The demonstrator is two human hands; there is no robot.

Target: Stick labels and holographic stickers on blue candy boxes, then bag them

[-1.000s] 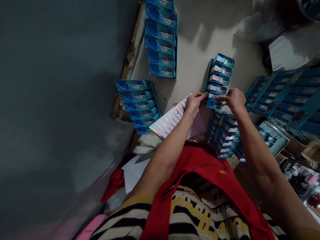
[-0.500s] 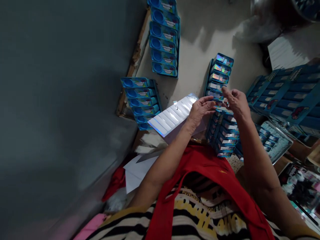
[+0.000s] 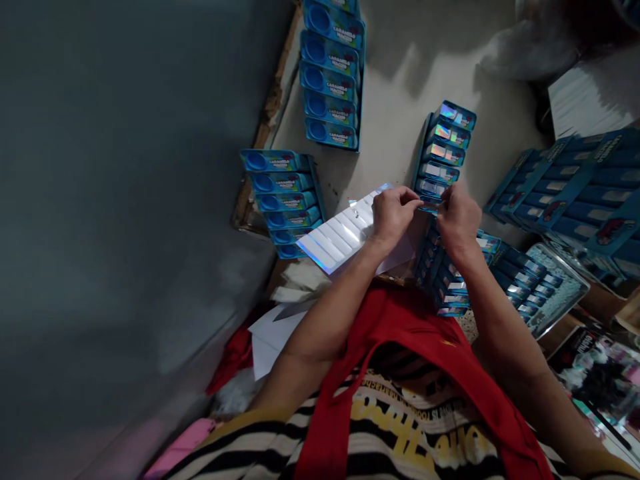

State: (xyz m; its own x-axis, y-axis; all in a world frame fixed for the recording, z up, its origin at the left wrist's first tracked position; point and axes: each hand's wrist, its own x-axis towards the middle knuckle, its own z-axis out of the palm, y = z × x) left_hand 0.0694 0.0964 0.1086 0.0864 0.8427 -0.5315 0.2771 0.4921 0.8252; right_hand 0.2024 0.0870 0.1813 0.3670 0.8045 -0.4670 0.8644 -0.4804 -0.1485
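Note:
My left hand (image 3: 393, 217) is closed in a pinch on one end of a small shiny sticker (image 3: 429, 206). On the other end, my right hand (image 3: 459, 220) is closed too, its fingertips partly hidden behind the knuckles. Both hands are at the near end of a row of blue candy boxes (image 3: 445, 155), which carry holographic stickers on their upward sides. Beneath my left wrist lies a silvery sticker sheet (image 3: 333, 243), tilted on the table edge. A stack of stickered blue boxes (image 3: 453, 288) stands below my right hand, partly covered by the forearm.
Two more rows of blue boxes, one farther (image 3: 330, 83) and one nearer (image 3: 283, 200), line the left table edge by the grey wall (image 3: 125, 167). At right are a large stack of blue boxes (image 3: 575, 193) and a metal tray of pale pieces (image 3: 565, 293).
My right hand has come down and left, and its fingers have closed. My left hand has tightened to a pinch. The view has shifted slightly.

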